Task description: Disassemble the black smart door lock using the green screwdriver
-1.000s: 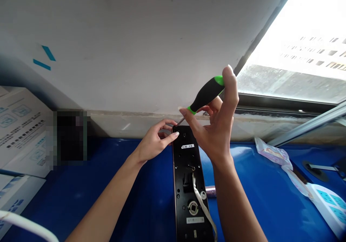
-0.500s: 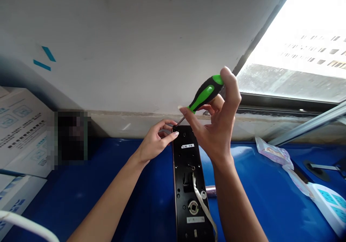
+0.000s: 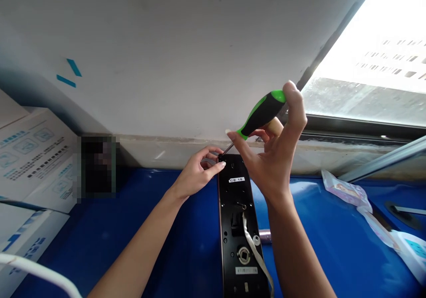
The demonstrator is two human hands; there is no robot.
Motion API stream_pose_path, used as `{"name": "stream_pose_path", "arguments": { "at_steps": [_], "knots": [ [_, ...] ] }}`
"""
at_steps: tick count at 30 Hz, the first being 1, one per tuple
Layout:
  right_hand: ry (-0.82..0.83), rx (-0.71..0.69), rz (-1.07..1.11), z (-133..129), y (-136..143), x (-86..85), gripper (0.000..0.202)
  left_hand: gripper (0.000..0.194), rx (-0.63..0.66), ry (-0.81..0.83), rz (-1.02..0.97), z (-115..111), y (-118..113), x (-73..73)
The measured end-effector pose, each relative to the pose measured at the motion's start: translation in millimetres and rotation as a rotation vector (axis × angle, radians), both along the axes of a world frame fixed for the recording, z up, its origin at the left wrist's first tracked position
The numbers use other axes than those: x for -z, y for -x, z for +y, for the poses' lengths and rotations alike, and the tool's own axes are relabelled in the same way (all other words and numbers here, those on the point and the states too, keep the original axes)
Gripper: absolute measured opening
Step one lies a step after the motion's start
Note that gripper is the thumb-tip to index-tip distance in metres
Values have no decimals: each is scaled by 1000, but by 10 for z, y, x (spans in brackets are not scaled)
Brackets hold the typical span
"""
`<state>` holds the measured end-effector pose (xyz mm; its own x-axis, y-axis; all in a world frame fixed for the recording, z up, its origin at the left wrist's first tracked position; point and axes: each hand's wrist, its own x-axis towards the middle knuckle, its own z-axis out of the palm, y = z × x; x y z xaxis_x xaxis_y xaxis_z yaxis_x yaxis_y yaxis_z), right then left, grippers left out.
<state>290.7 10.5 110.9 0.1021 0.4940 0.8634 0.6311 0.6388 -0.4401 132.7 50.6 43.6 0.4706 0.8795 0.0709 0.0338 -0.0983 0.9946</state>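
A screwdriver (image 3: 264, 111) with a green and black handle slants down in my right hand (image 3: 278, 160). One finger of that hand presses on the handle's end, and the thumb rests near the shaft. The screwdriver's tip meets the upper left corner of a long black door lock panel (image 3: 234, 218). At this same corner my left hand (image 3: 201, 171) pinches the panel's edge, thumb on the near face, some fingertips hidden. A pale cable (image 3: 251, 242) runs down the panel past a round fitting with a square hole. White labels are stuck on the panel, one reading CE 16.
White printed boxes (image 3: 36, 156) stack up at the left, beside a pixelated dark object (image 3: 98, 167). A pinkish cylinder (image 3: 265, 236) lies right of the panel. Plastic packets (image 3: 346, 191) and a white power strip (image 3: 412, 251) lie on the blue surface (image 3: 316, 227) farther right.
The whole scene has shifted a little to the right in the view. The screwdriver handle has turned, showing more black side. Both hands keep their places at the panel.
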Motion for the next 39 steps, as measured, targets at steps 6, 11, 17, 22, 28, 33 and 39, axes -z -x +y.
{"name": "stream_pose_path", "arguments": {
  "at_steps": [6, 11, 17, 22, 28, 33, 39],
  "knots": [
    [21, -110, -8, -34, 0, -21, 88, 32, 4, -12, 4, 15, 0, 23],
    [28, -171, 9, -39, 17, -17, 80, 33, 0, -21, 23, 8, 4, 0],
    [-36, 7, 19, 39, 5, 56, 84, 31, 12, -15, 31, -6, 10, -30],
    [-12, -62, 12, 11, 7, 25, 86, 31, 9, -21, 19, 7, 12, -1],
    [-6, -97, -13, 3, 2, 5, 81, 32, 7, -23, 18, 13, 9, 8],
    [11, 6, 29, 11, 25, 33, 83, 31, 10, -26, 18, 6, 2, -13],
    [42, -62, 16, -46, 32, -23, 84, 31, 3, -24, 28, 12, 8, 4]
  ]
}}
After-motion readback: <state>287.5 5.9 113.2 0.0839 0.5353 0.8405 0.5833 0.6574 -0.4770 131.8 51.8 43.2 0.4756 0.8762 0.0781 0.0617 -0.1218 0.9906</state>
